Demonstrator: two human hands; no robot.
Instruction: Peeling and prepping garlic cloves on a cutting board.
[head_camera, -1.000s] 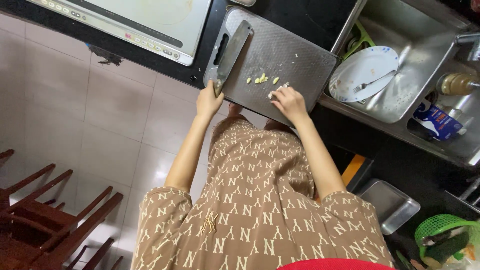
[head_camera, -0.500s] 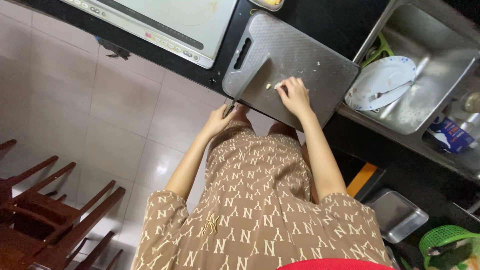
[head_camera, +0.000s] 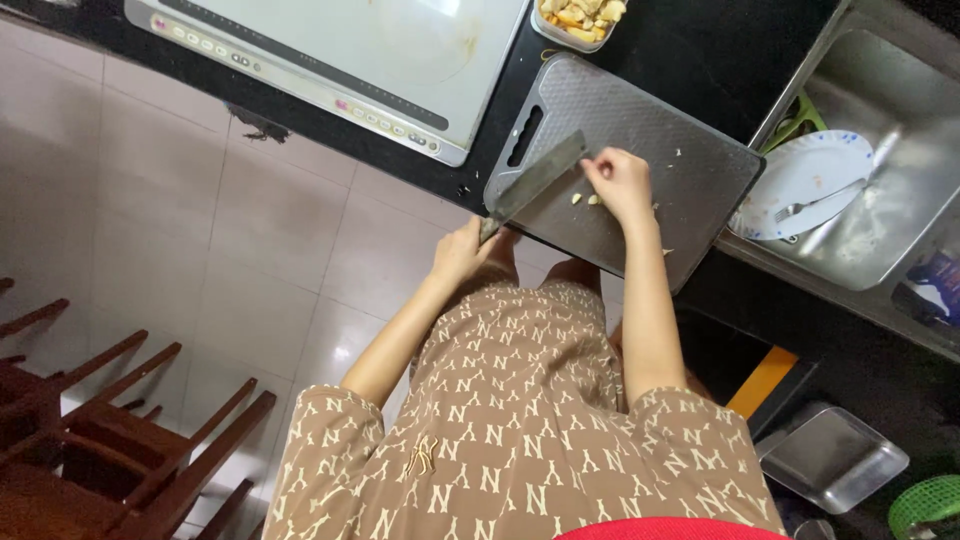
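Cleaver (head_camera: 535, 180), broad steel, gripped by left hand (head_camera: 462, 250); right hand (head_camera: 622, 182) fingers pinch pale bits (head_camera: 583, 199).

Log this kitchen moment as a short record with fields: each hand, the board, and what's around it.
left hand: grips the handle of a cleaver, blade angled over the board
right hand: fingers down on the board beside small pale food pieces
cutting board: grey, with a handle slot, on a dark counter
behind the board: container of cut yellowish food, flat white cooktop
sink: metal, holding a white plate with a utensil
floor: pale tiles, wooden chairs at lower left
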